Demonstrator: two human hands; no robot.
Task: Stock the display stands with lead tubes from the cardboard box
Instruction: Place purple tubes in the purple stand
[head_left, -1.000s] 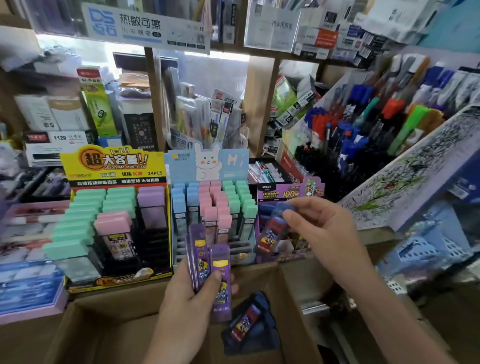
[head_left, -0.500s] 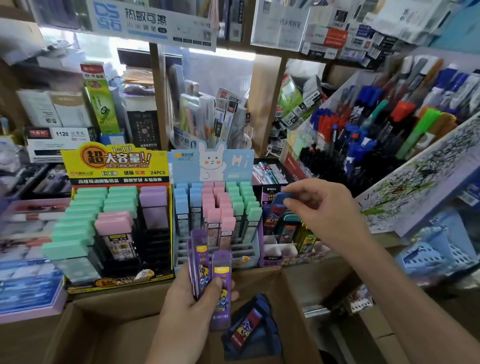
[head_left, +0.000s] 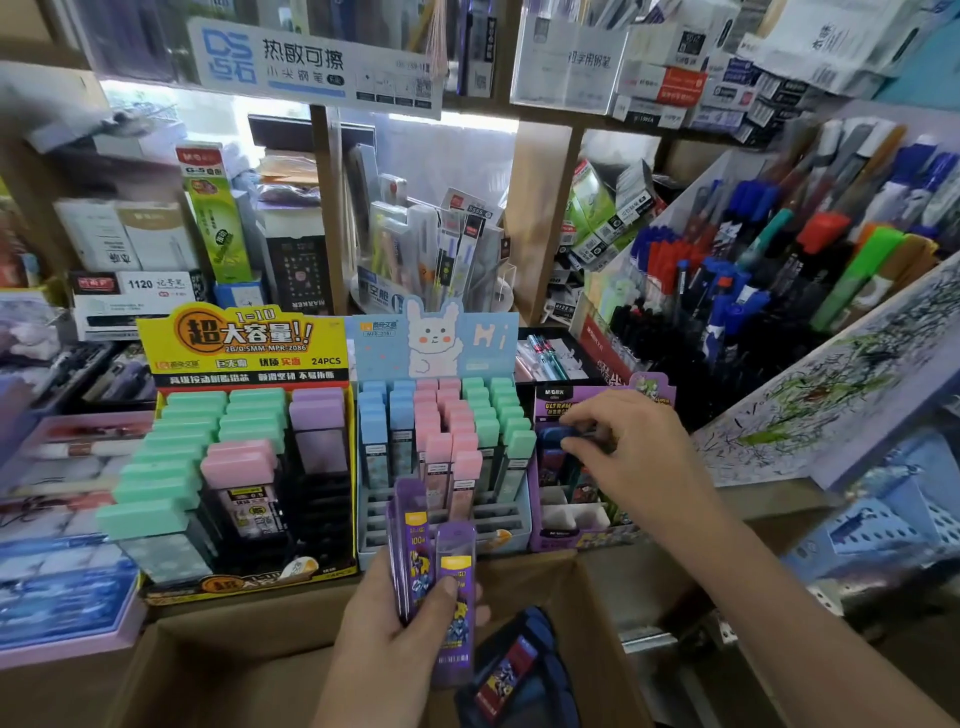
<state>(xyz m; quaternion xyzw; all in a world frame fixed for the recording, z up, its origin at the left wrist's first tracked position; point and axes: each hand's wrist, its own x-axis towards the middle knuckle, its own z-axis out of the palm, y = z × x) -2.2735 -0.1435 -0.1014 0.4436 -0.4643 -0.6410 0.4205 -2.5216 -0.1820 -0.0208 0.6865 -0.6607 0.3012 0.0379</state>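
My left hand (head_left: 395, 644) grips several purple lead tubes (head_left: 434, 566) upright above the open cardboard box (head_left: 228, 670). More dark blue tubes (head_left: 519, 675) lie in the box's right corner. My right hand (head_left: 639, 457) reaches over the purple display stand (head_left: 566, 538). Its thumb and forefinger pinch the cap of a blue-capped lead tube (head_left: 555, 435), which stands in a back slot of that stand. The stand's front slots show white and bare.
A blue bunny stand (head_left: 436, 338) with pastel tubes and a yellow stand (head_left: 244, 353) with green, pink and lilac boxes sit to the left. A sloped pen rack (head_left: 779, 270) rises on the right. Wooden shelves packed with stationery stand behind.
My right hand carried the blue-capped tube up and right from above the box, then lowered it into the purple stand. My left hand kept its tubes nearly still.
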